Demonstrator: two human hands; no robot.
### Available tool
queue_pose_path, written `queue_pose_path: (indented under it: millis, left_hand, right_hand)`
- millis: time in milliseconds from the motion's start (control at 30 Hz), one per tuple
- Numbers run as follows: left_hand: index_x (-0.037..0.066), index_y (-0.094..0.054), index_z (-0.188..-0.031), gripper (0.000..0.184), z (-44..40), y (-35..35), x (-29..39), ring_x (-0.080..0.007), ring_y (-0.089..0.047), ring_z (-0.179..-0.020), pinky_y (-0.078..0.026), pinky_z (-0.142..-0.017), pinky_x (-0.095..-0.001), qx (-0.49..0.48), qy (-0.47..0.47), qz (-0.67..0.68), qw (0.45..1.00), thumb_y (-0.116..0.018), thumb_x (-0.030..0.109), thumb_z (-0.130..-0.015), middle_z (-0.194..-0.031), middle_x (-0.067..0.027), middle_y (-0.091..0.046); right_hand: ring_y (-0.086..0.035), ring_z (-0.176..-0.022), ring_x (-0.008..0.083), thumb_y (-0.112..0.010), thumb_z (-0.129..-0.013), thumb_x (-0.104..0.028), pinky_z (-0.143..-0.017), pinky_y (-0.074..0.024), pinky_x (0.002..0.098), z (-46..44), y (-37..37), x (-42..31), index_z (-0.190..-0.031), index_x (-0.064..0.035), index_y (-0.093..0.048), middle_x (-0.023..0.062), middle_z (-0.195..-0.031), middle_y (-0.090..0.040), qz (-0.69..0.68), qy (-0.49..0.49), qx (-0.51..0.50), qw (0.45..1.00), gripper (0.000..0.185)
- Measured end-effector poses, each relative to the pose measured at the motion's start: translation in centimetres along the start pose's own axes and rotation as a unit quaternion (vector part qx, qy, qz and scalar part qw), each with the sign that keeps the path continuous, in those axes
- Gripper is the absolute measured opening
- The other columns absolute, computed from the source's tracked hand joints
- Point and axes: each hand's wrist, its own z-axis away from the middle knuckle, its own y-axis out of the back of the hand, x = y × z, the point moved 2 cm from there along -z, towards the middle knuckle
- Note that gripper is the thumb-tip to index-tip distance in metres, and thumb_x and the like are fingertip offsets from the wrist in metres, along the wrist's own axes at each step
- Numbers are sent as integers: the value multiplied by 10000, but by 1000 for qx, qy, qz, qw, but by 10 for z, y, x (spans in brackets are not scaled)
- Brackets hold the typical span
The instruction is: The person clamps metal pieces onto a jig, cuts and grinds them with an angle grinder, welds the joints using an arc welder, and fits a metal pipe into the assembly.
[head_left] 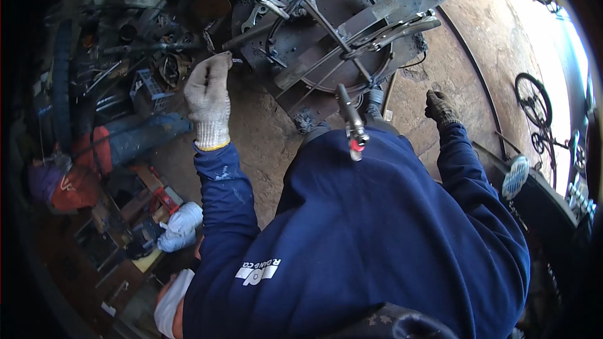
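Note:
My left hand (209,91), in a whitish knit glove, is raised at the left with its fingers bent together. A small metal tip shows at the fingertips, but I cannot make out what it belongs to. To its right is a dark metal work table (295,100). On the table lies a metal frame (342,41) of curved rings and crossing bars. My right hand (441,108), in a dark dirty glove, is closed in a fist right of the table, apart from it; its inside is hidden. A slim metal fitting with a red band (355,141) appears before my chest.
Open-end wrenches (260,9) lie by the frame. At left are a grey crate (149,91), metal scrap and a red-and-blue cloth bundle (94,150). A person in a white head covering (173,307) is at lower left. A bicycle wheel (534,100) stands at right, beyond a long dark rod (474,66).

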Motion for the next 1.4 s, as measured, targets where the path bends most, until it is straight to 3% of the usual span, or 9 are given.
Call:
queue_pose_path:
  millis: [633, 733, 800, 833, 933, 1033, 1167, 1267, 1400]
  left_hand:
    - [-10, -736, -988, 158, -16, 23, -39, -188, -697, -874, -543, -803, -315, -179, -106, -28, 978, -704, 137, -939, -950, -117, -744]
    - [-17, -731, -982, 160, -14, 12, -22, -194, -696, -857, -542, -793, -320, -195, -136, -40, 971, -700, 135, -941, -943, -121, -741]
    - [-17, -729, -978, 159, -11, 7, -15, -196, -698, -855, -542, -789, -324, -206, -139, -43, 968, -703, 135, -940, -941, -119, -740]
    - [-16, -728, -973, 158, -12, 4, -16, -196, -697, -857, -541, -787, -322, -203, -151, -44, 966, -707, 136, -938, -939, -118, -738]
    - [-15, -731, -974, 156, -15, -1, -5, -201, -699, -864, -541, -793, -323, -195, -126, -67, 970, -710, 135, -936, -955, -122, -742]
    - [-13, -734, -980, 163, -25, -9, -4, -193, -695, -869, -539, -801, -320, -183, -143, -63, 971, -703, 143, -944, -962, -119, -744]
    - [-11, -735, -1001, 176, -33, -27, 11, -171, -684, -873, -534, -806, -305, -170, -113, -44, 978, -691, 154, -959, -965, -116, -738]
    - [-16, -733, -1016, 184, -37, -38, 21, -166, -678, -869, -533, -804, -302, -176, -122, -68, 974, -695, 155, -958, -970, -106, -735]
    - [-39, -718, -1104, 235, -30, -47, 30, -139, -661, -938, -524, -874, -274, -204, -114, -65, 970, -644, 161, -1005, -1041, -97, -725]
  right_hand:
    - [-684, -802, 254, -614, -930, -334, -707, -553, 431, 193, -96, 117, -1105, -26, -650, 109, -884, -664, -35, -185, 6, 982, 356]
    - [-673, -987, 291, -768, -746, -147, -847, -546, 392, 201, -93, 101, -1066, -80, -646, 130, -1103, -689, 425, -12, -88, 901, 349]
    - [-675, -1022, 314, -778, -712, -113, -869, -552, 406, 128, -86, 201, -1085, -81, -645, 134, -1114, -686, 265, -10, -86, 960, 397]
    - [-625, -861, 257, -690, -833, -165, -750, -523, 403, 136, -85, 183, -1018, -73, -612, 90, -948, -626, 294, 33, -66, 953, 221]
    - [-681, -1029, 331, -775, -737, -130, -907, -557, 397, 110, -78, 172, -1137, -84, -645, 140, -1104, -700, 221, -12, -41, 974, 423]
    - [-679, -934, 275, -733, -824, -158, -817, -556, 366, 114, -78, 122, -1125, -58, -630, 126, -987, -707, -76, -176, 0, 981, 333]
    - [-677, -880, 263, -674, -882, -218, -783, -546, 384, 96, -69, 114, -1081, -21, -630, 118, -923, -690, -116, -161, -25, 980, 284]
    - [-682, -823, 256, -606, -929, -285, -765, -542, 403, 75, -65, 124, -1044, 6, -641, 115, -884, -677, 133, 1, -47, 990, 315]
    - [-692, -894, 245, -563, -975, -376, -808, -530, 405, 102, -63, 115, -1107, 9, -646, 138, -990, -712, 2, -158, -25, 987, 416]
